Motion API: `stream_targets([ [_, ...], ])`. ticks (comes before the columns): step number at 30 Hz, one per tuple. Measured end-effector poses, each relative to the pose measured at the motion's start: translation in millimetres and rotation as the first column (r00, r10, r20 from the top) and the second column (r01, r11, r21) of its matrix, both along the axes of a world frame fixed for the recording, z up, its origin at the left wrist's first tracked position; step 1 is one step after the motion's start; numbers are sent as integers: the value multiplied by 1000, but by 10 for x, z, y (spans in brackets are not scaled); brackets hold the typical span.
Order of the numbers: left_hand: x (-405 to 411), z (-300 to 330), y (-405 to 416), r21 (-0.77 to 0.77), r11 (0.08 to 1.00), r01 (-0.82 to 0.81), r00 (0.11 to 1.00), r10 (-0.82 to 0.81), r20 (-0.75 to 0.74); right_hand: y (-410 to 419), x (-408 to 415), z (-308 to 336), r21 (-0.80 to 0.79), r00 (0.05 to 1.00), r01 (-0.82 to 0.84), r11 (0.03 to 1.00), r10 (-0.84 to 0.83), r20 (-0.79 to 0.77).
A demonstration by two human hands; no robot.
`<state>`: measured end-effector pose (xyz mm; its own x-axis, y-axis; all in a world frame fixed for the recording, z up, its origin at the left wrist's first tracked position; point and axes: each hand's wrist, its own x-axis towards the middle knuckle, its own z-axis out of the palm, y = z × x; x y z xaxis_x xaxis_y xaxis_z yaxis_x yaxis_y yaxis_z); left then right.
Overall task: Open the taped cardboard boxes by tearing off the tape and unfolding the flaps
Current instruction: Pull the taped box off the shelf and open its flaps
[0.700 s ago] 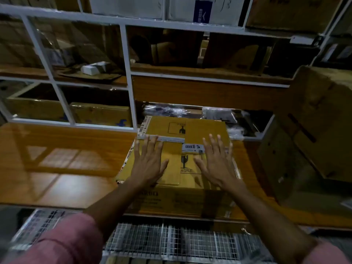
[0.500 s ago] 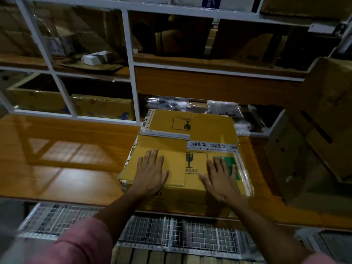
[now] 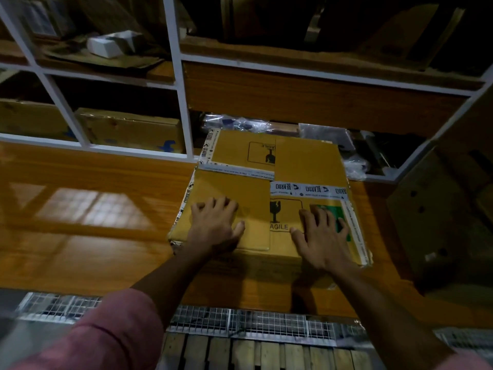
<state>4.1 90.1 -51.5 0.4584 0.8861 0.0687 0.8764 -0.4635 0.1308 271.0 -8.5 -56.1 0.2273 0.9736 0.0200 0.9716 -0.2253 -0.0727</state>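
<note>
A yellow cardboard box (image 3: 301,161) lies flat on the wooden table (image 3: 80,236), its top flaps folded shut. White printed tape (image 3: 306,188) runs across the top and along its left and right edges. A "FRAGILE" mark and a green label (image 3: 344,217) show on the near flaps. My left hand (image 3: 214,225) rests palm-down on the near left flap, fingers bent at the tips. My right hand (image 3: 321,236) presses on the near right flap beside the green label, fingers spread.
A white metal shelf frame (image 3: 176,84) stands behind the table with boxes and plastic-wrapped goods (image 3: 237,124) inside. A large brown cardboard box (image 3: 440,214) stands at the right. A wire mesh edge (image 3: 240,321) runs along the table's near side.
Both hands have slid toward me over the box top, from the middle tape to the near flaps. The left fingers have curled at the tips. The camera has tilted down.
</note>
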Motion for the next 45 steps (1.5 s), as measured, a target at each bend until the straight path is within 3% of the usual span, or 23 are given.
stream_targets([
  [10,4,-120,-4,139,990,7,996,-19,86,152,-38,7,67,997,40,997,-44,64],
  [16,-75,-181,-360,113,994,-8,1000,6,17,-247,-148,-38,131,999,11,991,-16,36],
  [29,-229,-407,-844,314,949,-40,999,42,0,-661,-256,-193,263,990,-33,964,-5,143],
  [35,-173,-549,-548,382,923,-39,998,20,53,-410,-222,-381,396,985,-41,917,-30,170],
  [37,-120,-765,-127,374,926,-50,998,28,65,-12,-143,-585,413,983,-41,910,-38,181],
  [45,10,-950,241,444,895,-32,989,-37,146,375,37,-741,475,977,-67,878,-39,211],
])
